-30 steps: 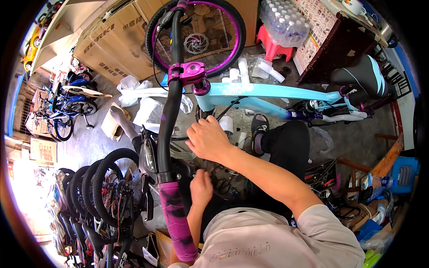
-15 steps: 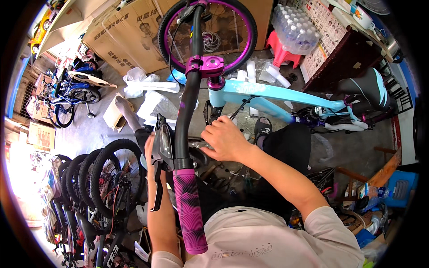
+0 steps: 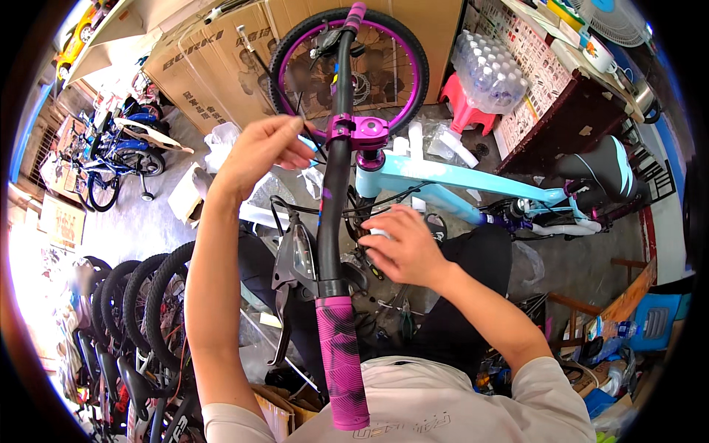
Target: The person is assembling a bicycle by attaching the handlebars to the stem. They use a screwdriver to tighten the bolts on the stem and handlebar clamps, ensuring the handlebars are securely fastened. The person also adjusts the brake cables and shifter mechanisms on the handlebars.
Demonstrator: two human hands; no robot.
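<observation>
Up near the stem, my left hand [image 3: 267,153] is closed, thumb and fingers pinched on a thin black cable [image 3: 261,59] that rises toward the front wheel. My right hand [image 3: 405,247] hovers below the bike frame with its fingers curved and apart, close to the black cables. A pale patch shows between those fingers; I cannot make out what it is. Between my arms runs the black handlebar [image 3: 341,155], with a pink-and-black grip [image 3: 341,362] and a brake lever [image 3: 284,314]. A purple stem [image 3: 367,131] joins it to the light blue frame [image 3: 465,173].
The purple-rimmed front wheel [image 3: 417,66] rests by a large cardboard box [image 3: 214,88]. Several bikes [image 3: 166,295] stand at left. Bottled water [image 3: 491,66] sits on a red stool [image 3: 467,111]; a black saddle [image 3: 591,166] is at right. Plastic wrapping and tools lie on the floor.
My left hand has risen from beside the brake lever to near the stem, now pinching the cable. My right hand has shifted slightly right and down, its fingers spreading. The handlebar sits further right.
</observation>
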